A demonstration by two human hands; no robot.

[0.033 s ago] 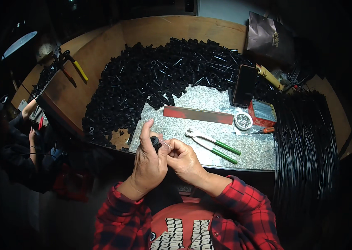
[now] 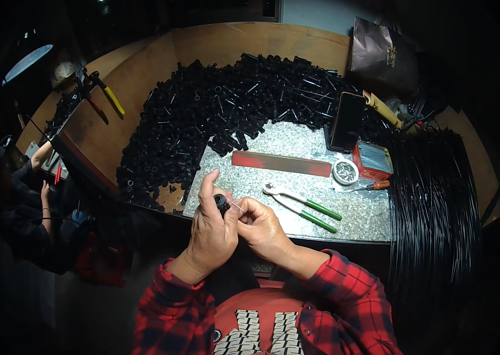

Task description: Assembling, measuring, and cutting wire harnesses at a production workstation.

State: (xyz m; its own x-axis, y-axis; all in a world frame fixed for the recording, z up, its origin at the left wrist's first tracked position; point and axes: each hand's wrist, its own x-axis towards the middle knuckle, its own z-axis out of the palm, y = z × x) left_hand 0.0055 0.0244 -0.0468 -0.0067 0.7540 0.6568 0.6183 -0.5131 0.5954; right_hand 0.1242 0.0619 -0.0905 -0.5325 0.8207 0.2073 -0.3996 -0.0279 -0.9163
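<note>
My left hand (image 2: 211,228) is closed around a small black cylindrical part (image 2: 221,203), its index finger sticking up. Close against it, my right hand (image 2: 263,229) pinches a thin pale pin or wire (image 2: 237,206) near the part's end. Whether the pin enters the part I cannot tell; fingers hide most of both. Just beyond my hands, pincers with green handles (image 2: 303,207) lie on a speckled stone slab (image 2: 232,192). Farther back on the slab rests a flat reddish-brown bar (image 2: 282,164).
A heap of black parts (image 2: 202,112) fills the wooden-walled bench (image 2: 261,36). At right stand a phone (image 2: 347,121), a round dish of metal bits (image 2: 345,171), a red box of pins (image 2: 374,161), an orange-handled screwdriver (image 2: 378,186) and hanging black strands (image 2: 433,207). Another person (image 2: 37,207) works at left.
</note>
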